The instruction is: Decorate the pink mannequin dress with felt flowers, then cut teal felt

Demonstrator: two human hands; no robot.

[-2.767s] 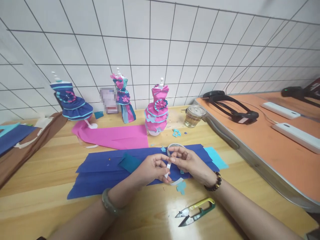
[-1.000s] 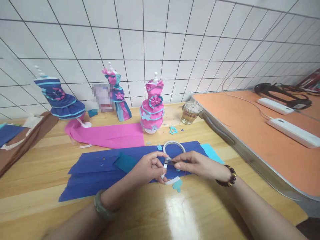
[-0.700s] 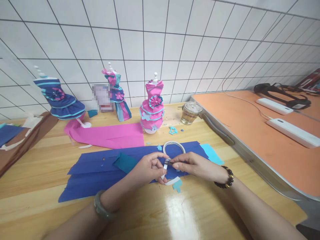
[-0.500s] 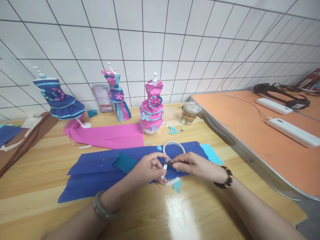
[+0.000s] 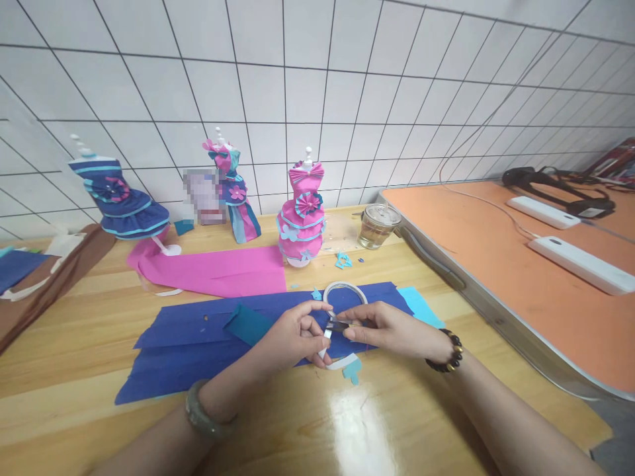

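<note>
Left hand (image 5: 301,334), head view: nearly closed, pinching white strip (image 5: 328,332) above blue paper (image 5: 183,330).
Right hand (image 5: 387,324): curled around snips (image 5: 338,325), blades at strip.
Behind: tape roll (image 5: 344,284); three mannequins (image 5: 301,221), cup (image 5: 378,231) toward back of desk (image 5: 268,430).
Wall (image 5: 317,92): white tiles.

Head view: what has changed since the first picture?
The right hand let go of the white strip, picked the snips up off the table and brought them forward to the strip. The nearer black headset has left the edge of the orange surface. Unchanged: the left hand grips the strip; the three dresses stand.
</note>
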